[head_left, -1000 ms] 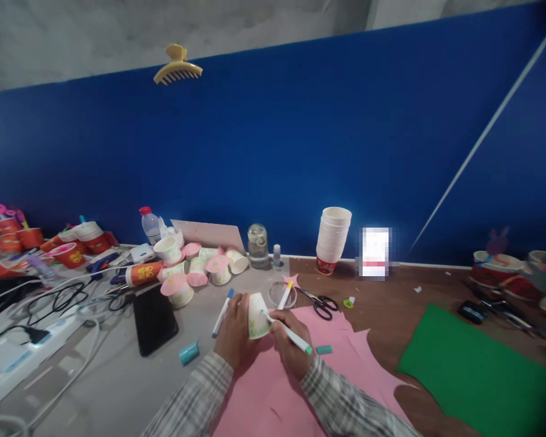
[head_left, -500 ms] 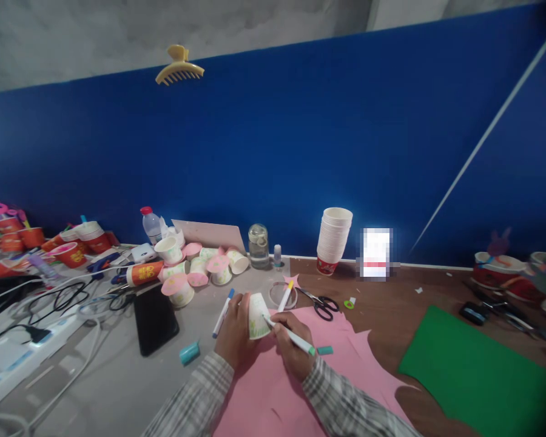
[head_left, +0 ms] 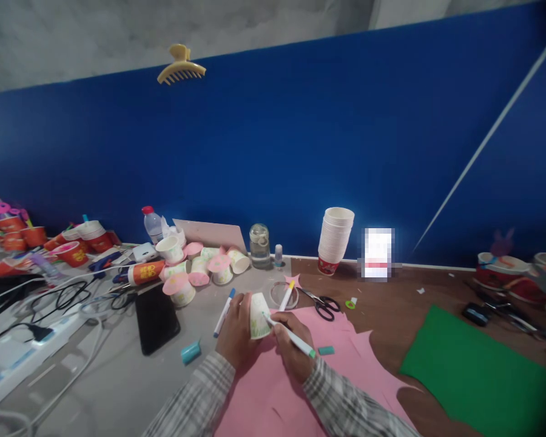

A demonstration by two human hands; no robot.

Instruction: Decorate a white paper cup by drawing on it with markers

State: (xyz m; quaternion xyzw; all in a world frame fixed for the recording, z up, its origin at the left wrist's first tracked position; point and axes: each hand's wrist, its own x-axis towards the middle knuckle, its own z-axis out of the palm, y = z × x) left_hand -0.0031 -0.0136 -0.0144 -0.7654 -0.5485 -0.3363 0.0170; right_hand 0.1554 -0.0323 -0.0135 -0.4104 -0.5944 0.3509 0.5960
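I am holding a paper cup (head_left: 258, 315) upside down in my left hand (head_left: 235, 332), my grip wrapping around its left side, just above the top edge of the pink sheet (head_left: 282, 388). My right hand (head_left: 292, 347) is pinching a marker (head_left: 290, 334), its grip clenched on the barrel, and the tip is touching the cup's wall where green marks are showing. The marker's green end is pointing back toward my right sleeve.

A green cap (head_left: 326, 350) is lying on the pink sheet just beside my right hand. A blue marker (head_left: 223, 312) is lying on the grey surface (head_left: 118, 376) just left of my left hand, and a teal cap (head_left: 190, 352) is lying nearer to me. A black phone (head_left: 157, 318) is lying flat further left. Behind the cup, a yellow-tipped marker (head_left: 286, 295) is resting across a clear round dish (head_left: 282, 295), with black scissors (head_left: 322, 301) to its right on the brown part of the surface. A cluster of decorated cups (head_left: 200, 270) is sitting further back, near a glass jar (head_left: 259, 245). A stack of plain cups (head_left: 335, 240) is standing against the blue wall (head_left: 300, 152). A green sheet (head_left: 477, 364) is lying well apart to the right.
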